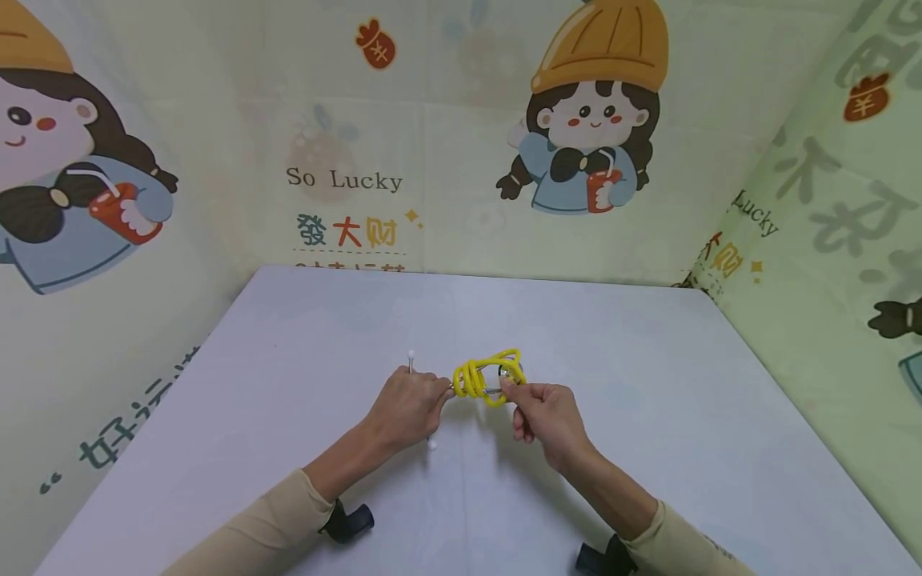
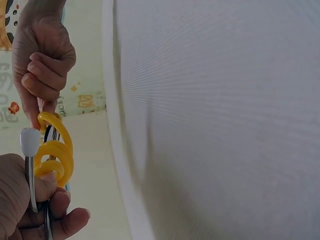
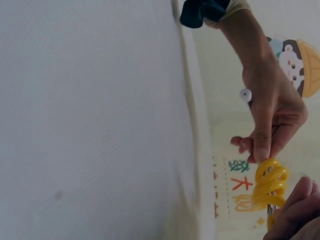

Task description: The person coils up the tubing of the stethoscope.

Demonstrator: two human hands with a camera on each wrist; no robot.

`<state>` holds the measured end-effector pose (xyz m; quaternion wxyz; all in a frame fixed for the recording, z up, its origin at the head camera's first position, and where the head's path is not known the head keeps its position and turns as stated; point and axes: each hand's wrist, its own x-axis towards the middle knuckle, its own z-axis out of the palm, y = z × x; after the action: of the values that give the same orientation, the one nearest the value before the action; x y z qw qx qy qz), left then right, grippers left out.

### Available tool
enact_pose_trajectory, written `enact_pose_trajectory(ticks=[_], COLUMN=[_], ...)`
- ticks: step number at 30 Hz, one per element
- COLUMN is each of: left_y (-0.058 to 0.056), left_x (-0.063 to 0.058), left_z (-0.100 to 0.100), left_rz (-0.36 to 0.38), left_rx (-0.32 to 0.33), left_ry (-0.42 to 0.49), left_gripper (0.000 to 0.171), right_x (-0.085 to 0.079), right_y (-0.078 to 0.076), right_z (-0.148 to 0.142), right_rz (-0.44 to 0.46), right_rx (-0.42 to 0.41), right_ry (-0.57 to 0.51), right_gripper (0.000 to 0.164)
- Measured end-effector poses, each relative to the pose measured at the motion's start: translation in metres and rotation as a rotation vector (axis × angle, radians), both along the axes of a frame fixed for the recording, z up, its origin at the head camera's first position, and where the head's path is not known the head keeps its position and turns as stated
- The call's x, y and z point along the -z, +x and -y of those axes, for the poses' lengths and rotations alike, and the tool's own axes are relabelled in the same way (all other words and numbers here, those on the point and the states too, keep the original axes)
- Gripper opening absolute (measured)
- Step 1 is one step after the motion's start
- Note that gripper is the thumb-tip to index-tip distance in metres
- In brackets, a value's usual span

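A stethoscope with yellow tubing (image 1: 471,378) is held up over the table between both hands. Its tubing is wound in several loops around silver metal parts. My left hand (image 1: 409,406) grips the metal ear tubes at the left end; one white ear tip (image 1: 411,354) pokes out above the hand and another (image 1: 432,445) below it. In the left wrist view a white ear tip (image 2: 30,142) stands close to the thumb. My right hand (image 1: 553,418) pinches the right end of the bundle, by a shiny round part (image 1: 503,371) partly hidden behind the fingers.
A white-covered table (image 1: 324,320) lies beneath the hands. Printed cloth walls (image 1: 461,160) with cartoon figures rise behind it and at both sides. Each wrist wears a black device, such as the one (image 1: 349,523) at the left sleeve.
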<state>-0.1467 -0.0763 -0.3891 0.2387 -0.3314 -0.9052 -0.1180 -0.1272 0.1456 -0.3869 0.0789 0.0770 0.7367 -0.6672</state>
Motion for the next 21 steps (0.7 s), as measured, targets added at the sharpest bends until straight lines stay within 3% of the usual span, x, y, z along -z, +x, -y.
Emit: enact_pose_trajectory(ticks=[4,10,15,21], left_y=[0.001,0.001,0.0,-0.002], left_x=[0.0,-0.002,-0.005,-0.006], left_z=[0.001,0.002,0.005,0.007], left_rz=[0.003,0.037,0.081,0.118], left_rx=[0.006,0.028,0.051,0.089], left_ry=[-0.008,-0.008,0.022,0.062], left_gripper=[0.011,0.008,0.005,0.005], right_x=[0.003,0.007,0.005,0.001], right_y=[-0.001,-0.004,-0.005,-0.003], right_z=[-0.002,-0.011,-0.018,-0.022], right_rz=[-0.076,-0.302,-0.366,-0.428], right_rx=[0.033,0.035,-0.006,-0.021], right_ry=[0.113,0.357,0.376,0.435], right_gripper=[0.05,0.045,0.047,0.037])
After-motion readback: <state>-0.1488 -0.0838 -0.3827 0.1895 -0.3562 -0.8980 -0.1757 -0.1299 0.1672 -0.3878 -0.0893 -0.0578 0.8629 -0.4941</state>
